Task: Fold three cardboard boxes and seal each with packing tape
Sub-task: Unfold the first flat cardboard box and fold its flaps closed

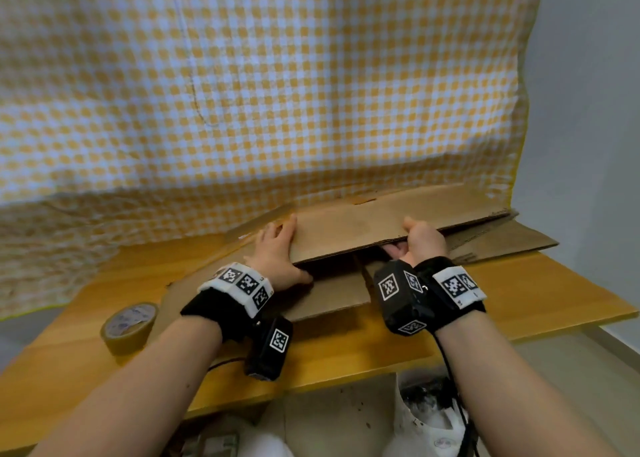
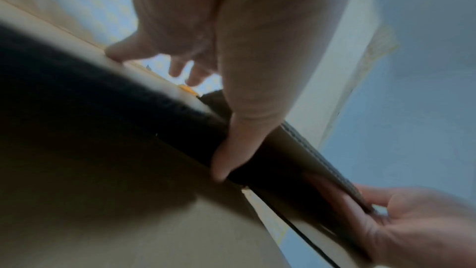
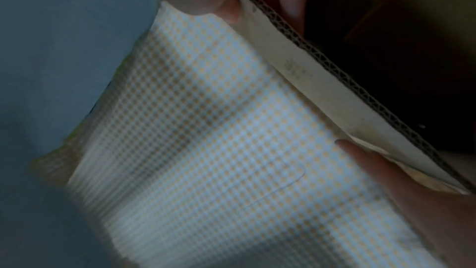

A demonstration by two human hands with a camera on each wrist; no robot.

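Observation:
A flat brown cardboard box (image 1: 374,221) lies on the wooden table (image 1: 346,352), its top panel raised off the lower panel (image 1: 329,293) along the near edge. My left hand (image 1: 280,248) grips that edge at the left, fingers on top and thumb (image 2: 224,156) underneath. My right hand (image 1: 424,240) pinches the same edge further right, thumb (image 3: 211,1) on top and fingers tucked in the gap beneath. The panel's corrugated edge (image 3: 335,80) fills the right wrist view. A roll of brown packing tape (image 1: 128,325) stands on the table, left of my left arm.
More flat cardboard (image 1: 509,238) lies under and to the right of the box. A yellow-and-white checked cloth (image 1: 277,92) hangs behind and drapes onto the table's left end. A white bag (image 1: 429,418) sits below the table's front edge.

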